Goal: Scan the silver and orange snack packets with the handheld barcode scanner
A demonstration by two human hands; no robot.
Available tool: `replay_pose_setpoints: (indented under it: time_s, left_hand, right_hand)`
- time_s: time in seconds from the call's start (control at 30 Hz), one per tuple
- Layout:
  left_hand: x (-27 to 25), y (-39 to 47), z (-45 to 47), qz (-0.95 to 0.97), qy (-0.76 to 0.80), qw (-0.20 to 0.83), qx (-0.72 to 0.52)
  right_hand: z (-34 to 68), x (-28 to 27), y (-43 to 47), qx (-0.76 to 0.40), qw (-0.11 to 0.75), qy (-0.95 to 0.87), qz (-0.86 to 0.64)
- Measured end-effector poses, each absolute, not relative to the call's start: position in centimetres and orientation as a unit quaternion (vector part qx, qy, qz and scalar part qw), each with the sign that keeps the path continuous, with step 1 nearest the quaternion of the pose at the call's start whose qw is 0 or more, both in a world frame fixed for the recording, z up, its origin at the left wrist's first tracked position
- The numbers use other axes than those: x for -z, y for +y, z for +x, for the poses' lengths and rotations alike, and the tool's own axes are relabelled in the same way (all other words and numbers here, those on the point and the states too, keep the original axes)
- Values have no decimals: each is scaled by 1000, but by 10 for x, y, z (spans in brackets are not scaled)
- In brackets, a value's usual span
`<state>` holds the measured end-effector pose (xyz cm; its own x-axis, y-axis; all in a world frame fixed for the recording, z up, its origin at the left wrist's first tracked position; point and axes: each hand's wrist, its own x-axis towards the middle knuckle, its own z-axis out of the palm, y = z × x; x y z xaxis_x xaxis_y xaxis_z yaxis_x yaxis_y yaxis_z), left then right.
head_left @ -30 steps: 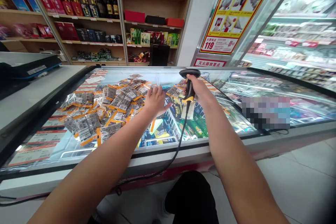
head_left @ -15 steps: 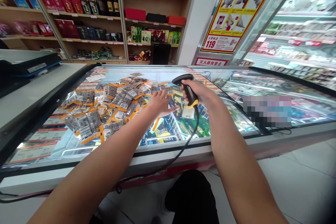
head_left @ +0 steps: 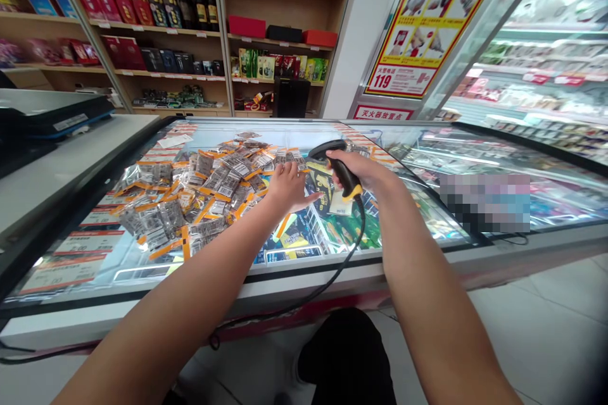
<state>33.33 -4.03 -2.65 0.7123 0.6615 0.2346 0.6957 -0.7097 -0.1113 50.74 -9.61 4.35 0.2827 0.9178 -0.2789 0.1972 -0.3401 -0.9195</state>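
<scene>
Glass-topped freezer (head_left: 47, 328) carries a packet heap (head_left: 223, 183). Over its glass, the left hand (head_left: 289, 188) is loosely spread, apparently holding nothing; the right hand (head_left: 358, 166) grips the scanner (head_left: 349, 183), whose cord (head_left: 363, 223), crossing the freezer's front edge, could snag and jerk it.

Wooden shelves (head_left: 285, 3), white pillar (head_left: 354, 25), bright racks (head_left: 510, 74) — floor (head_left: 560, 310) pale, apparently tiled.

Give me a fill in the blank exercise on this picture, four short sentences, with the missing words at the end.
1. The barcode scanner in the right hand is black and ____.
2. On the left hand, the ____ stretches away from the other fingers.
3. The heaped packets have bright ____ edges.
4. The large red number on the poster is ____.

Missing words: yellow; thumb; orange; 119.
</scene>
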Motion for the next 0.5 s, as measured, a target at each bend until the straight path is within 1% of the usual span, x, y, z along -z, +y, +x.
replay_pose_setpoints:
  time_s: [0.17, 0.23, 0.37, 0.5]
  left_hand:
    - [20, -49, 332, -888, -434, 112, 99]
    - [17, -52, 331, -881, -446, 110, 112]
    - [12, -52, 344, -892, -415, 109, 143]
    - [11, -43, 385, -937, -335, 56, 76]
  right_hand:
    - [522, -39, -84, -334, 621, -327, -629]
    - [528, -39, -79, -305, 686, -278, -599]
    - [538, -41, -76, -286, 775, -194, -529]
    - [544, -43, -79, -264, 833, -156, -460]
